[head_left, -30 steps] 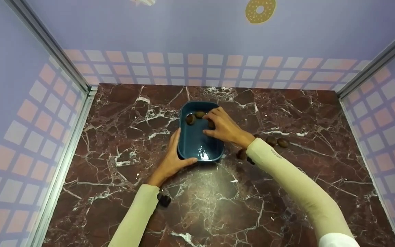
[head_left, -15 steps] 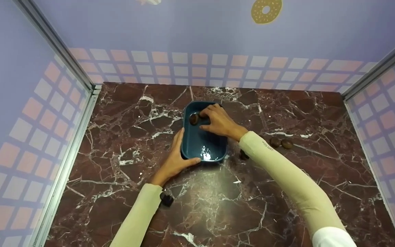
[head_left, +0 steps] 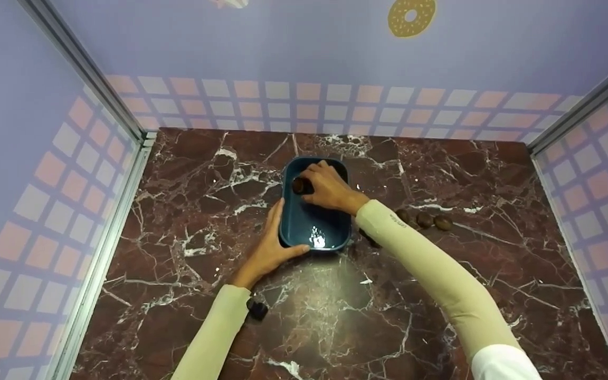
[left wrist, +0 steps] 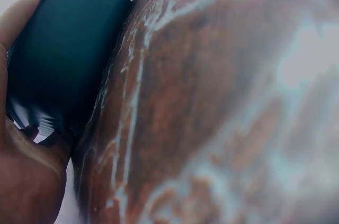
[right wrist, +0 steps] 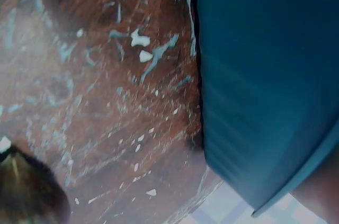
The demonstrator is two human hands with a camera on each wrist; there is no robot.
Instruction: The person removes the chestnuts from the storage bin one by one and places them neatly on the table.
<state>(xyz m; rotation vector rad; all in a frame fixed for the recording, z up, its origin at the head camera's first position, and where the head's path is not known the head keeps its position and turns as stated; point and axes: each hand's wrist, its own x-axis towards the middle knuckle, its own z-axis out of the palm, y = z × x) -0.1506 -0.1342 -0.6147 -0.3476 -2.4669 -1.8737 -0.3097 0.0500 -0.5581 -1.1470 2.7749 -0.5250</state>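
Note:
A deep blue rectangular dish (head_left: 314,232) with rounded corners stands on the marbled tabletop. My left hand (head_left: 269,250) holds its near left corner, thumb at the near rim and fingers along the left side. In the left wrist view that hand (left wrist: 32,166) lies against the dish's outer wall (left wrist: 69,38). My right hand (head_left: 328,187) reaches inside the dish with curled fingers, gripping at a brown chestnut (head_left: 301,186) near the far left; the hand covers other chestnuts there. In the right wrist view only the dish's outside wall (right wrist: 265,75) shows, and the fingertips are hidden.
To the right of the dish, chestnuts (head_left: 424,220) lie in a short row on the table, partly beside the right sleeve. One chestnut (right wrist: 29,192) shows large in the right wrist view. Purple checkered walls (head_left: 335,53) close in the back and both sides.
My right hand has moved left inside the dish, bringing its fingers to the chestnuts at the far left. My left hand keeps its hold on the dish. The head view has shifted slightly.

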